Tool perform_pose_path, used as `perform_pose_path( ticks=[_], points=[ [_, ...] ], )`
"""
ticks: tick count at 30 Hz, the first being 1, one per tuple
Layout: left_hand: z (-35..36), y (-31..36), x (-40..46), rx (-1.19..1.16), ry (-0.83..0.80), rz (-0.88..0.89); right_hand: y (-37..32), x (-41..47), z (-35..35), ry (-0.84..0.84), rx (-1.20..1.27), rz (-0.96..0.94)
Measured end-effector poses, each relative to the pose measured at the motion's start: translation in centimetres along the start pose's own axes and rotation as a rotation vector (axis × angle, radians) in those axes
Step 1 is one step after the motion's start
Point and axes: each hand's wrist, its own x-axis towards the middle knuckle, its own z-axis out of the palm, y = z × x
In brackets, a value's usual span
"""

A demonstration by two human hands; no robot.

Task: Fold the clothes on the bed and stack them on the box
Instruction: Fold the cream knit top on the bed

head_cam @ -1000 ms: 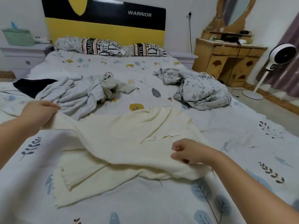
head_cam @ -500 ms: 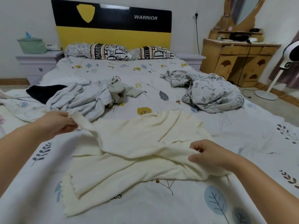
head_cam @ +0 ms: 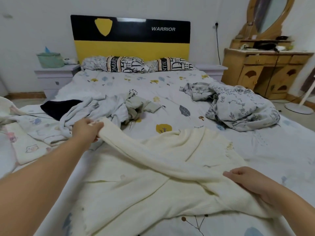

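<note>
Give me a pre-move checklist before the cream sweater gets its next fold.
1. Left hand grips the sleeve end: ok.
2. Right hand grips the cream sweater edge: ok.
3. Sweater body flat on the bed: not ok, wrinkled and bunched.
4. Grey clothes pile clear of the sleeve: not ok, right beside the left hand.
5. Box in view for stacking: cannot tell, none visible.

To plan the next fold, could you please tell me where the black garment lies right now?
In the head view, the black garment lies on the bed's left side, tucked partly under the crumpled grey garment, beyond the left hand.
</note>
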Motion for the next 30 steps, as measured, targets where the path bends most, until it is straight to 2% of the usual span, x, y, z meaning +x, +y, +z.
perform_pose_path(
  ticks=[3,5,6,8,10,12,14,17,19,20,23,25,27,28,30],
  points=[
    [1.0,-0.3,1.4,0.038,0.064,0.029,-0.8,0.3,-0.3,0.028,0.044,-0.059],
    [1.4,-0.3,2.1,0.094,0.166,0.095,-1.2,0.8,-0.4,0.107,0.144,-0.078],
    [1.6,-0.4,2.2,0.117,0.186,0.121,-1.5,0.9,-0.2,0.155,0.120,-0.089],
    [1.8,-1.2,2.5,0.258,0.114,0.149,-1.5,1.8,0.4,0.194,-0.138,-0.080],
    [2.1,-2.9,3.0,0.477,-0.026,0.147,-1.7,2.6,1.5,0.155,-0.450,-0.040],
    [1.9,-4.1,3.1,0.611,-0.105,0.114,-1.8,3.0,1.7,0.123,-0.624,-0.011],
    [1.6,-4.7,3.2,0.494,-0.121,0.103,-2.4,2.8,1.2,0.077,-0.720,0.032],
    [1.0,-4.6,2.8,0.092,-0.168,0.003,-2.6,2.7,0.0,0.036,-0.820,0.109],
    [1.0,-4.7,2.5,0.065,-0.204,-0.001,-2.4,2.7,-0.5,0.036,-0.888,0.187],
    [1.2,-4.8,2.4,0.156,-0.211,0.029,-2.3,2.6,-0.5,0.050,-0.893,0.224],
    [2.1,-5.1,1.3,0.775,-0.062,0.264,-2.9,1.4,0.8,0.187,-0.848,0.225],
    [3.6,-4.7,-0.4,0.865,0.023,0.516,-4.0,0.6,2.7,0.422,-0.927,0.093],
    [5.9,-4.3,-2.8,0.822,-0.108,0.662,-5.1,0.5,5.0,0.558,-0.924,-0.105],
    [7.1,-4.2,-3.9,0.848,-0.211,0.687,-5.5,0.6,6.2,0.545,-0.863,-0.170],
    [9.1,-5.3,-5.0,0.987,-0.419,0.651,-5.3,1.2,7.8,0.395,-0.768,-0.200]
  ],
)
